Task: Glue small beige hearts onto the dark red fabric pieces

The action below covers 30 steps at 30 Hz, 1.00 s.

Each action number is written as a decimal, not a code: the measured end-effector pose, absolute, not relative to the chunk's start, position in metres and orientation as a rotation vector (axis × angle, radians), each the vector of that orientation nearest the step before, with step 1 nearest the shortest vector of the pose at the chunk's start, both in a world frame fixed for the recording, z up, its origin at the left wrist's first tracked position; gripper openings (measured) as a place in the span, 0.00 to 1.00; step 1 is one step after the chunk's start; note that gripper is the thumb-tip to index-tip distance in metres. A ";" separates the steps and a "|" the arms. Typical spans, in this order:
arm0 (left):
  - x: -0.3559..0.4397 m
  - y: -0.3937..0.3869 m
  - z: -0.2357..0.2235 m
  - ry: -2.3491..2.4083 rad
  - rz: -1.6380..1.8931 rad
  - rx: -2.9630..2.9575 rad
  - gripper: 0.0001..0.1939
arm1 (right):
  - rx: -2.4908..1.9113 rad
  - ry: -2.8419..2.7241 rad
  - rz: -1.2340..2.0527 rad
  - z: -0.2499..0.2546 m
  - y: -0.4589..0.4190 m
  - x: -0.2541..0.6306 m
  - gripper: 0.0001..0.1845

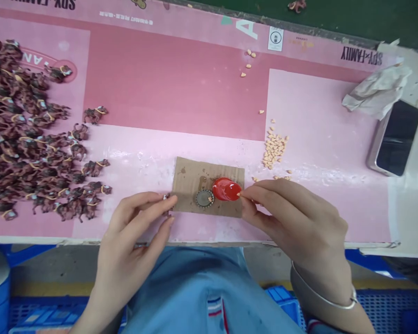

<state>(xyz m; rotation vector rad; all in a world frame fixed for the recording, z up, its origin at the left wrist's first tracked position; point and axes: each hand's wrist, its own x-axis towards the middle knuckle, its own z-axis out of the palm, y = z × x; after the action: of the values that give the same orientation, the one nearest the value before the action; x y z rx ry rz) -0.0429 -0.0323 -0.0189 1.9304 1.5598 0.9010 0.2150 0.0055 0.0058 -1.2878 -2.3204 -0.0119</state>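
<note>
My left hand [135,227] is closed in a loose pinch on a small dark figurine [166,198] at the left edge of a cardboard piece [191,171]. Most of that figurine is hidden by the fingers. With thumb and forefinger, my right hand [292,218] pinches a tiny cream-coloured piece [238,194] at the right rim of a glossy red cap or shallow dish [226,189]. Whether the piece touches the red surface I cannot tell. Between the hands, a bottle cap [204,198] with a crimped edge lies on the cardboard, with a small light bit inside.
Many brown animal figurines [38,139] with yellowish bands crowd the left. A pile of cream pieces [274,149] lies beyond my right hand, a few scattered farther back. At the right are crumpled tissue [378,90] and a phone [397,139]. The table's front edge [90,240] runs below my hands.
</note>
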 end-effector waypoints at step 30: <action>-0.048 -0.024 -0.020 1.184 0.881 1.877 0.22 | -1.381 -2.429 0.044 0.019 0.014 0.208 0.09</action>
<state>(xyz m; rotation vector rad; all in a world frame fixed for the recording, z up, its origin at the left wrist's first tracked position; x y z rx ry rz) -0.0481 -0.0245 -0.0200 1.8766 1.1835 0.8806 0.2085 0.0144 0.0194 -1.3812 -2.4287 0.0437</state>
